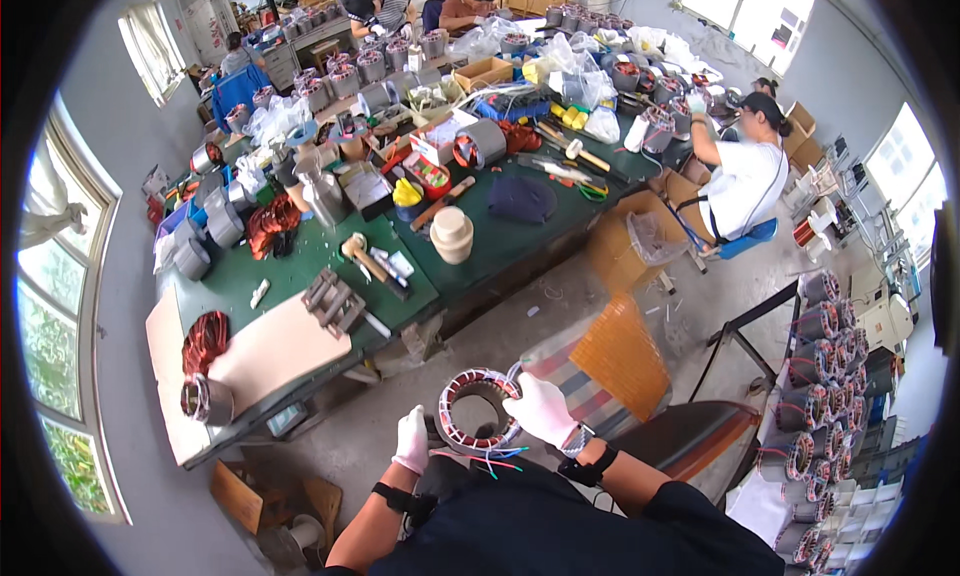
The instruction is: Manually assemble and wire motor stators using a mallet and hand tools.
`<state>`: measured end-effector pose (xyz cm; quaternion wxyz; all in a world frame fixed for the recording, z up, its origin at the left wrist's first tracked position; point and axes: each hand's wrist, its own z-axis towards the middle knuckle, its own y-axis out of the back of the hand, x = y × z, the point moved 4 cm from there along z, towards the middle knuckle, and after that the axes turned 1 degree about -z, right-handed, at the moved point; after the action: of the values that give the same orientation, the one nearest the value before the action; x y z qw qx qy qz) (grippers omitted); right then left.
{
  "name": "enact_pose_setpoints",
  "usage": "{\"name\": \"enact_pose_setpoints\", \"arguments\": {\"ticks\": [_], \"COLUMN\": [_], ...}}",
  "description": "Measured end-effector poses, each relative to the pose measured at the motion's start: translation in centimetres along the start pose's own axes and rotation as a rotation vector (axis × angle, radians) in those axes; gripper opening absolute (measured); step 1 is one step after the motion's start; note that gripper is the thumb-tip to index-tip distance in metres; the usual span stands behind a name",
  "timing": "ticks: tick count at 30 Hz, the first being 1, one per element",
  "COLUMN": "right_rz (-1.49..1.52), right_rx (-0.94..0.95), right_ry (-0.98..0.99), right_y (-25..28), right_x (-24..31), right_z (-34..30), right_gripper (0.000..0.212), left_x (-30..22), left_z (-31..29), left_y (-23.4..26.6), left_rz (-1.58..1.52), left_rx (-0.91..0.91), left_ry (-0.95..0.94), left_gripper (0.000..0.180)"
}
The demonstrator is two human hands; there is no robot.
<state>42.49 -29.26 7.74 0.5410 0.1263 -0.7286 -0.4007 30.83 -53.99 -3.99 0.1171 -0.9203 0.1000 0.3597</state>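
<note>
A motor stator [480,378], a ring of copper windings laced with white cord, is held in front of my body with its open bore facing up. My right hand [541,410], in a white glove, grips its right rim. At its left side my left hand [411,439], also gloved, is closed against the outer wall; its fingertips are partly hidden. Blue, red and green lead wires [492,462] hang from the near edge of the stator toward my lap.
Ahead stands a green workbench [390,238] with a metal block fixture [334,302], a hammer [372,263] and another stator [207,400] at its left end. A striped seat [548,361] is just beyond my hands. Right, a rack holds several stators [803,408]. A co-worker [745,181] sits at the bench.
</note>
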Motion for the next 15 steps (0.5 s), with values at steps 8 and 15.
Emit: {"name": "enact_pose_setpoints", "arguments": {"ticks": [8,15], "right_rz": [-0.054,-0.047], "right_rx": [-0.223,-0.344], "right_ry": [-0.208,-0.409], "right_y": [3.9,10.8], "right_x": [-0.7,-1.1], "right_z": [13.3,21.3], "right_gripper": [0.031,0.025], "left_x": [-10.6,-21.0], "left_z": [17.6,23.9], "left_y": [-7.5,-20.1], "left_rz": [0.308,0.427], "left_rx": [0.333,0.459], "left_ry": [-0.061,-0.089], "left_gripper": [0.057,0.065]}}
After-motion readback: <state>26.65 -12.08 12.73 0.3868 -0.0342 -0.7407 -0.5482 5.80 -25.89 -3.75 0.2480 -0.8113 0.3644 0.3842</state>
